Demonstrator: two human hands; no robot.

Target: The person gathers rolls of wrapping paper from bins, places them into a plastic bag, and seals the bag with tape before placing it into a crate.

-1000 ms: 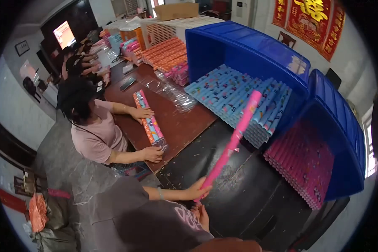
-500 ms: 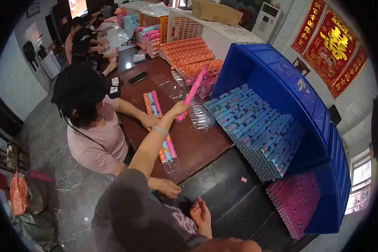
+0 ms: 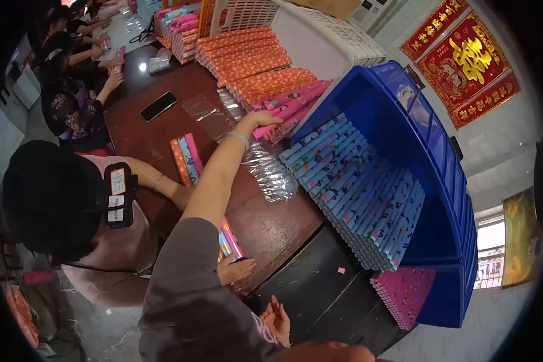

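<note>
My left hand point(image 3: 264, 120), on an outstretched arm with a grey sleeve, is closed around a pink patterned tube point(image 3: 259, 132). It is at the small pile of pink tubes point(image 3: 301, 102), beside a stack of orange patterned tubes point(image 3: 247, 54). My right hand point(image 3: 276, 320) is low in the view near the black tabletop, fingers apart and nothing in them. Under my left arm lies a row of orange, blue and pink tubes point(image 3: 186, 158), partly hidden. A co-worker's hand point(image 3: 235, 269) touches the near end of that row.
A blue crate point(image 3: 398, 114) on its side holds stacked blue tubes point(image 3: 356, 187); pink tubes point(image 3: 404, 292) sit in another below. Clear plastic wrappers point(image 3: 270, 175) and a phone point(image 3: 158, 107) lie on the brown table point(image 3: 271, 232). The co-worker point(image 3: 111, 259) sits close on the left.
My left hand has carried the pink tube from above the table to the pink pile, lowering it there. The view has swung, and the co-worker's near hand has moved onto the row of tubes.
</note>
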